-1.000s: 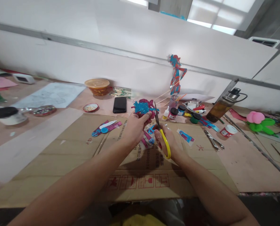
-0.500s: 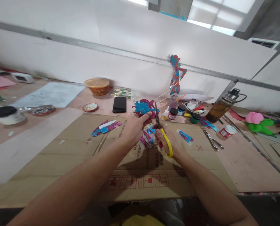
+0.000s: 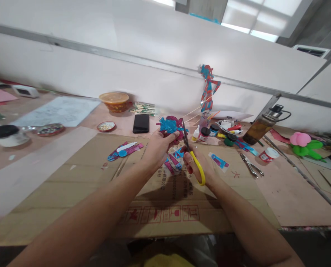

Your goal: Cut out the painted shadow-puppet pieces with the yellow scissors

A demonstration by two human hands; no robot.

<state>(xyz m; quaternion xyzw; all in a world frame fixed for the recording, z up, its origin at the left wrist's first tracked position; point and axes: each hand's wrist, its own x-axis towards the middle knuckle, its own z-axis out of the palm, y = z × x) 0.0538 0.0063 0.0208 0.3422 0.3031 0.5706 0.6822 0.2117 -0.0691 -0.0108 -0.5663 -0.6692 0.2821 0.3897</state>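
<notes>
My left hand (image 3: 161,146) pinches a blue and purple painted cutout (image 3: 169,126) above the cardboard. Yellow-handled scissors (image 3: 197,167) are gripped in my right hand (image 3: 194,163), their blades pointing up along the cutout's right edge. Whether the blades touch the cutout is hard to tell. Below my hands lie several blue and purple painted pieces (image 3: 173,163). To the right rests a small blue painted piece (image 3: 218,162) on clear film. More purple and blue strips (image 3: 125,150), with a white piece on top, lie to the left.
The flattened cardboard (image 3: 79,185) covers the table's front. Behind are a phone (image 3: 141,123), an orange-brown tub (image 3: 114,101) and paint jars (image 3: 204,134). Pliers (image 3: 251,165) and a bottle (image 3: 261,126) stand or lie at right. A painted figure (image 3: 208,89) rises against the white wall.
My hands and the cutout stay in nearly the same place. The scissors have tilted very slightly, their handle shifting a little to the right.
</notes>
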